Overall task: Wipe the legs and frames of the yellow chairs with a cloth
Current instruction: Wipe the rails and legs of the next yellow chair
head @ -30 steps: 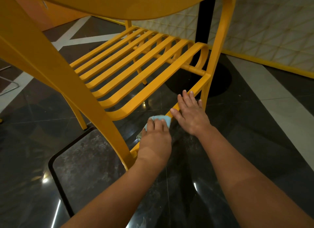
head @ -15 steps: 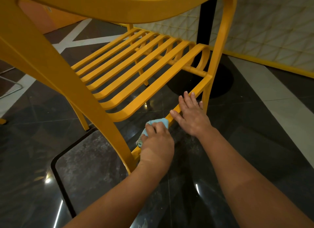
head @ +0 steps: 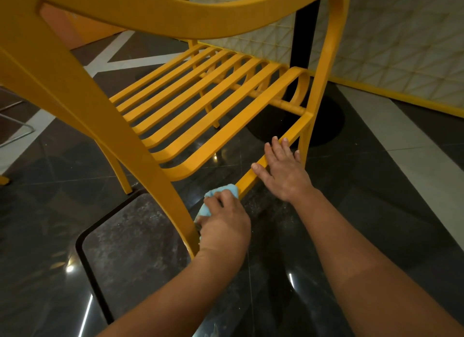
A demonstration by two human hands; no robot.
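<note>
A yellow chair (head: pixel 200 103) with a slatted seat fills the upper view, seen from behind and above. My left hand (head: pixel 223 221) is shut on a light blue cloth (head: pixel 213 200) and presses it against the low side rail, close to where the rail meets the rear leg (head: pixel 160 176). My right hand (head: pixel 283 168) lies flat and open on the same side rail (head: pixel 278 151) further along, fingers spread, near the front leg (head: pixel 316 105). Most of the cloth is hidden under my left hand.
The floor is dark glossy tile with pale stripes. A black table post (head: pixel 303 43) on a round black base (head: pixel 326 125) stands just beyond the chair. A patterned white wall with a yellow skirting (head: pixel 401 98) runs at right. A dark mat (head: pixel 135 249) lies under the rear leg.
My left hand has slid the cloth down the side rail toward the rear leg. My right hand stays resting on the rail.
</note>
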